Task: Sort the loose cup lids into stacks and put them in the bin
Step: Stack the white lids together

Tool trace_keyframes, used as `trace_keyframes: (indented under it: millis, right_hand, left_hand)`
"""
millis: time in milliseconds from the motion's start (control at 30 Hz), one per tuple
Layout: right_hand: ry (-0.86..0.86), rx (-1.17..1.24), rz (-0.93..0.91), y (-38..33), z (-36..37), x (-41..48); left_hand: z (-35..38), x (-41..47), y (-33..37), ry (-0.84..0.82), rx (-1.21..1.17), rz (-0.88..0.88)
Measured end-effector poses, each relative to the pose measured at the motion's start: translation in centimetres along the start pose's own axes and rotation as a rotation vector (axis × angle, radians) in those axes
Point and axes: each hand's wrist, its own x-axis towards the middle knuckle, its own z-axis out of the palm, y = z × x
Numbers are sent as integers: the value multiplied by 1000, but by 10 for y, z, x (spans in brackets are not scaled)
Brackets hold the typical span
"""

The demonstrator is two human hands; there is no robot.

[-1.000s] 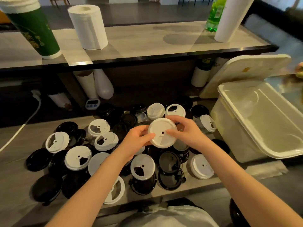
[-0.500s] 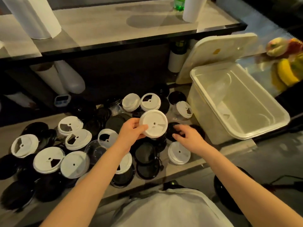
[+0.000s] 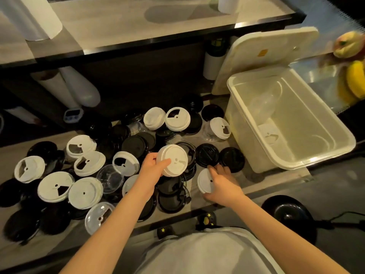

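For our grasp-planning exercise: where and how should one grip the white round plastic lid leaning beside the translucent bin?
Probably pinch the white round plastic lid by its raised top rim, from above-left: it leans on a clear plastic cup, so that edge is free, while the translucent bin crowds its right.

Single wide-angle view from a head-worn camera, facing forward and steeply down over the person's shirt [image 3: 199, 254] onto the low counter [image 3: 254, 177], near enough that both forearms [image 3: 122, 210] run in from the bottom edge. The bin [image 3: 245, 139] lies at frame right and the upper shelf [image 3: 118, 26] across the top, where straight edges bow with the lens.
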Motion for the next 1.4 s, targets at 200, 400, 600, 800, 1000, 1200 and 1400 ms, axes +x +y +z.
trace_keyframes:
  millis: [200,400,600,800,1000,1200,1400]
  right_hand:
    - [104,279,-137,5,-20,-5]
    - [245,703,-297,-22,-62,-2]
    - [208,699,-479,-50,-76,8]
    - [228,577,-602,-63,-84,15]
    - [188,485,-747,-59,-90,24]
    - [-62,900,-506,-69,-90,35]
    - [-205,845,-533,-113,-78,50]
  left_hand:
    - [9,-4,4,1,-63,-35]
    - [17,-15,11,-48,-286,-72]
    - [17,-26,23,-74,-504,-101]
    - [9,-35,32,-139,-483,-13]
    - [1,-37,31,-57,-496,1]
    - [-18,-38,27,-21,-571,23]
    - [-52,-43,7,59,-617,10]
